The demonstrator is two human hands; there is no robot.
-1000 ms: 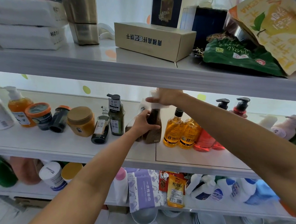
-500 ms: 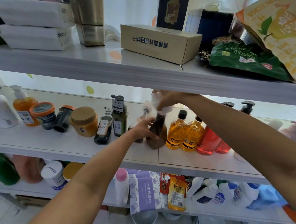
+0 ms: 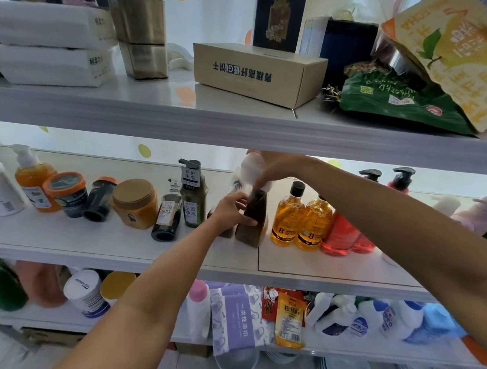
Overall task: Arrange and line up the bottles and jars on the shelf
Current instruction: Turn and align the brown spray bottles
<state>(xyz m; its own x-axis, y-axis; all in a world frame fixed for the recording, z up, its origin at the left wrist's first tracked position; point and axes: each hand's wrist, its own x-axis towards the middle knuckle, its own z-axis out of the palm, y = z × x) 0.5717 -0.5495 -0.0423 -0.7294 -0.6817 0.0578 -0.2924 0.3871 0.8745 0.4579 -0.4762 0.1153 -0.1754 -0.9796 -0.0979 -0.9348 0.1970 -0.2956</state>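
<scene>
On the middle shelf (image 3: 120,245) a dark brown spray bottle (image 3: 252,227) with a white trigger head stands slightly tilted. My left hand (image 3: 232,210) grips its body from the left. My right hand (image 3: 277,166) holds the white head from above. A second brown bottle (image 3: 225,231) is mostly hidden behind my left hand. Right of them stand two amber bottles (image 3: 299,218) and red bottles (image 3: 340,234). To the left are a green pump bottle (image 3: 192,198), a small dark bottle (image 3: 167,214) and a yellow jar (image 3: 135,204).
Further left lie an orange-lidded jar (image 3: 65,192), a dark jar on its side (image 3: 99,199) and an orange pump bottle (image 3: 34,179). The upper shelf carries a cardboard box (image 3: 256,72) and snack bags (image 3: 396,102). Bottles and packets fill the lower shelf (image 3: 258,315).
The brown spray bottle has tipped from upright to a slight lean, and both hands keep their hold on it. My head has moved a little.
</scene>
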